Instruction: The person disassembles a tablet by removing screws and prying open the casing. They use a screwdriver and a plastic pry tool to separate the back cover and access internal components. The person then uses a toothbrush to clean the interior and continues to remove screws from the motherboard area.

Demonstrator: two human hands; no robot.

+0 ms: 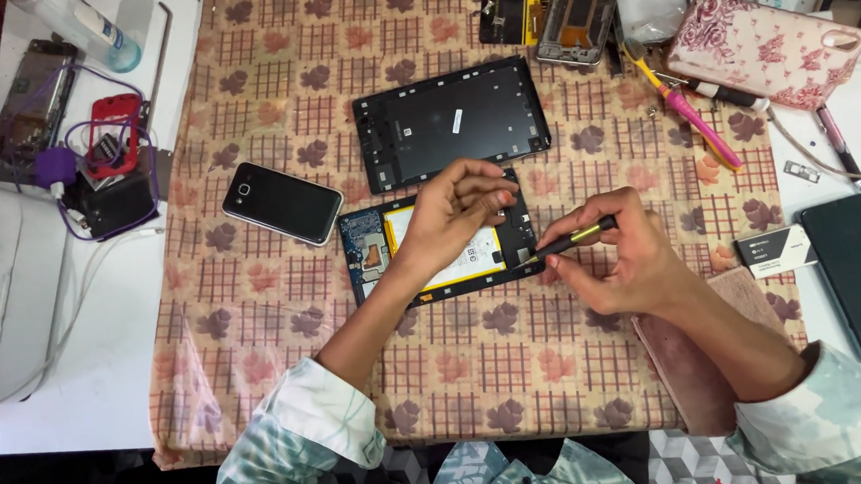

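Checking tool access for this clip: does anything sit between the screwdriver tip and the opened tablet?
Nothing visible does. The right hand holds the screwdriver with its tip at the opened tablet, right edge; the left hand rests farther left on it.

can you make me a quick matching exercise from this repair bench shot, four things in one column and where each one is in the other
Things:
1. opened tablet
2. tablet back cover
3. black smartphone
4. floral phone case

Places:
A. top right corner of the bench
B. under the left hand, with the tool in the right hand at its right edge
C. on the cloth, left of the opened tablet
D. just above the opened tablet, lying flat

Pairs: 1-B, 2-D, 3-C, 4-A
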